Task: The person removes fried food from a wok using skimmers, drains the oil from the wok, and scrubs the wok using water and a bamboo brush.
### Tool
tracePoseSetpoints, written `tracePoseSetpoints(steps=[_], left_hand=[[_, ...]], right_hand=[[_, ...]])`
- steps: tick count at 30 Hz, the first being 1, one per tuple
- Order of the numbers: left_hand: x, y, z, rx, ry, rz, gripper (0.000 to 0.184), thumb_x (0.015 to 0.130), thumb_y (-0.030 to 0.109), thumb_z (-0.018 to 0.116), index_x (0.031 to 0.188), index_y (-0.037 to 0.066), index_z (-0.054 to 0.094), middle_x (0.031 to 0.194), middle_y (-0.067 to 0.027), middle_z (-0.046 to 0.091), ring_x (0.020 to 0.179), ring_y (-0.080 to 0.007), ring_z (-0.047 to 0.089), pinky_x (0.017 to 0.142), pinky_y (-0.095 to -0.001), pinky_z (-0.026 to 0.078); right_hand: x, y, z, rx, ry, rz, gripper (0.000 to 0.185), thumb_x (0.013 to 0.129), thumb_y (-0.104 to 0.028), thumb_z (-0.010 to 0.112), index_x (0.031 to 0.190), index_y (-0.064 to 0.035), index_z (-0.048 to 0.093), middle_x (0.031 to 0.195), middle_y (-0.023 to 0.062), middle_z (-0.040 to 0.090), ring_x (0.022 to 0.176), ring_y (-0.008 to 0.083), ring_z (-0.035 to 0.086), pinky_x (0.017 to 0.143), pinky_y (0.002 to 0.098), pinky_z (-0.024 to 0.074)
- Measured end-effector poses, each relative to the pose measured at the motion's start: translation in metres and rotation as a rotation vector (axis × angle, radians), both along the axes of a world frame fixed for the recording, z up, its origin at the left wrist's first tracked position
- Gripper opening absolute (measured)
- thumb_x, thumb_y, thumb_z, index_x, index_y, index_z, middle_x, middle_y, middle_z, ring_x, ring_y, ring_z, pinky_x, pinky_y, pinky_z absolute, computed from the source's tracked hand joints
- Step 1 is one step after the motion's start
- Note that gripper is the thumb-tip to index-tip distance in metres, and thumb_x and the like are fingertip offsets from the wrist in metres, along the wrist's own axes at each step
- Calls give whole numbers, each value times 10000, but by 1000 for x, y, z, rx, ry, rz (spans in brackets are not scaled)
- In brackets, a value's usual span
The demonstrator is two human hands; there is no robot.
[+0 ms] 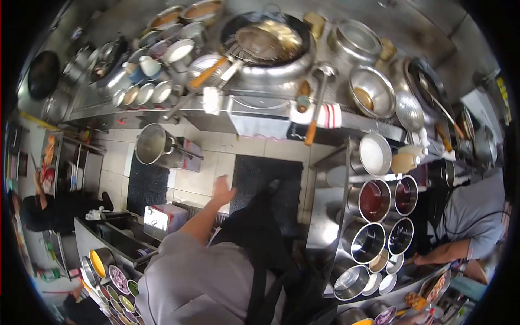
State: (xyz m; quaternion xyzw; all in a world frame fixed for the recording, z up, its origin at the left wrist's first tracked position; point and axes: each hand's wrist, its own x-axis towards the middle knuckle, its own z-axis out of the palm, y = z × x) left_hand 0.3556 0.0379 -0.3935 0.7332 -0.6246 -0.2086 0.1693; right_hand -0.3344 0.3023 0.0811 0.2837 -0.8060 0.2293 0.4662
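Note:
My left hand [221, 192] reaches forward over the tiled floor, its fingers apart and nothing in them. It hangs in the air, touching nothing I can see. Just right of it lies a black floor mat [268, 184]. To its upper left a tall metal pot [153, 145] stands beside the mat's tiled surround. Below and left of the hand is a box-shaped appliance [162, 221] with a dial on its front. My right hand is not in view.
Ahead, a wok [238, 32] holds a wire strainer [260, 43] on the stove. A ladle [319, 100] lies on the stove edge by a striped towel [331, 115]. On the right counter stand several pots, one with red sauce [375, 199]. A co-worker's arm [441, 252] reaches in at right.

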Motion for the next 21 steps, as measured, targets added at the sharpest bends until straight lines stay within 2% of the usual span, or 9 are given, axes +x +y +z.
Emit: tracePoseSetpoints(steps=[2, 6, 9, 10, 12, 13, 16, 19, 21], left_hand=[[76, 8, 46, -132, -80, 191, 686, 795, 170, 739, 1352, -67, 416, 1319, -275, 471, 1247, -452, 444, 1082, -517, 357], [172, -57, 162, -602, -113, 385, 415, 868, 127, 634, 1233, -34, 519, 1172, -256, 568, 1152, -447, 506, 1004, -517, 393], [215, -117, 201, -623, -63, 571, 452, 901, 225, 644, 1253, -41, 542, 1194, -269, 596, 1133, -454, 547, 984, -497, 428], [237, -141, 192, -505, 44, 577, 477, 911, 253, 641, 1272, -42, 539, 1179, -267, 613, 1100, -451, 573, 961, -495, 446], [280, -184, 162, -265, 252, 563, 527, 931, 309, 634, 1309, -43, 531, 1150, -261, 648, 1035, -444, 626, 916, -493, 484], [288, -198, 163, -170, 396, 455, 575, 958, 432, 620, 1332, 0, 552, 1091, -210, 701, 940, -355, 693, 839, -454, 545], [303, -237, 160, 250, 961, 502, 557, 963, 499, 610, 1287, 46, 591, 1072, -157, 717, 885, -215, 715, 734, -347, 581], [295, -264, 195, 563, 1345, 454, 423, 972, 449, 630, 1135, 59, 626, 900, -81, 686, 675, -133, 648, 561, -252, 523], [285, -281, 186, 567, 1319, 370, 388, 965, 412, 653, 1109, 56, 593, 836, -51, 636, 604, -119, 584, 508, -258, 483]], right_hand=[[35, -90, -22, 58, -80, 502, 258, 966, -124, 618, 1178, 18, 652, 1213, 205, 629, 1092, 346, 625, 920, 417, 508], [168, -229, -77, 116, -261, 936, 225, 960, 1, 595, 1178, 32, 639, 1216, 143, 620, 1104, 241, 605, 947, 354, 486], [271, -289, -111, 277, -697, 1244, 231, 953, -16, 603, 1180, 9, 636, 1174, 126, 620, 1066, 220, 609, 906, 330, 499], [302, -307, -120, 346, -848, 1309, 239, 942, -14, 606, 1179, 3, 636, 1164, 132, 622, 1061, 236, 613, 900, 339, 508], [364, -343, -131, 487, -1091, 1426, 287, 943, -46, 632, 1226, 0, 615, 1167, 96, 615, 952, 162, 645, 820, 278, 518], [386, -363, -144, 536, -1206, 1481, 318, 949, -51, 629, 1262, -4, 592, 1168, 93, 615, 933, 160, 651, 812, 276, 524], [451, -430, -183, 589, -1638, 1544, 407, 971, -92, 629, 1355, -16, 518, 1166, 87, 620, 937, 167, 665, 805, 280, 538], [517, -502, -209, 656, -1731, 1550, 448, 967, -86, 631, 1389, -23, 495, 1160, 93, 620, 909, 165, 672, 784, 288, 541], [561, -541, -217, 732, -1660, 1538, 513, 964, -169, 647, 1421, -24, 464, 1146, 123, 634, 900, 180, 676, 786, 309, 541]])
